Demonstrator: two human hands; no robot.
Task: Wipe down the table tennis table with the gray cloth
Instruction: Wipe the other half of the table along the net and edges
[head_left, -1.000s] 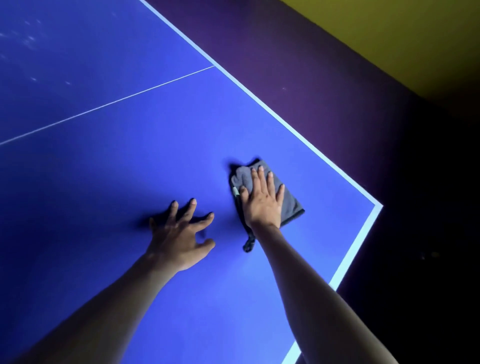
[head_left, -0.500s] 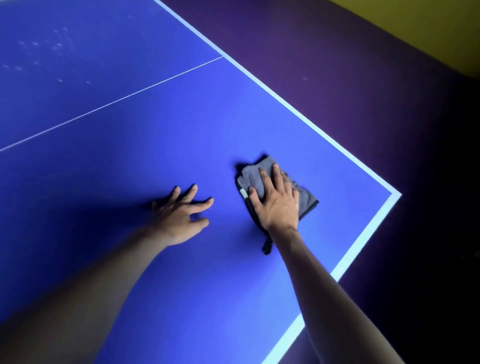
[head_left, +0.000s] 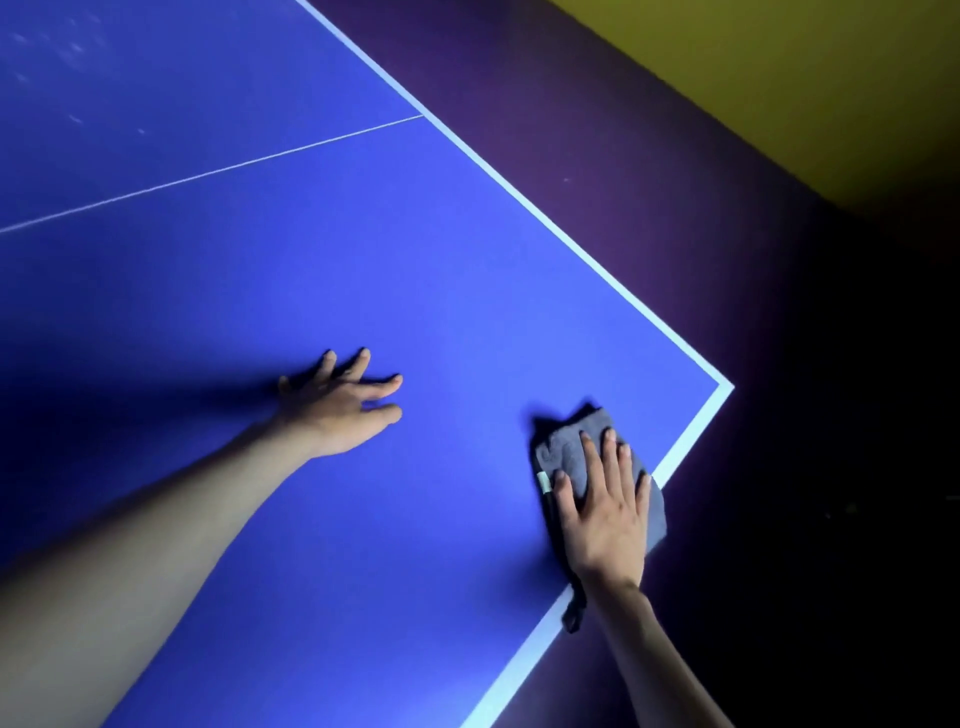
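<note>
The left hand (head_left: 340, 410) lies palm down with its fingers spread and straight, the forearm stretching back toward the lower left. The right hand (head_left: 605, 512) is flat too, fingers straight and close together, pressing downward, with its forearm running back to the lower right. Both arms are bare.

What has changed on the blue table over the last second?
The right hand, fingers flat on the folded gray cloth, has slid it across the blue table tennis table to the white-lined near edge by the corner; part of the cloth now overhangs it. Nothing was gripped or released. The left hand stays spread on the tabletop.
</note>
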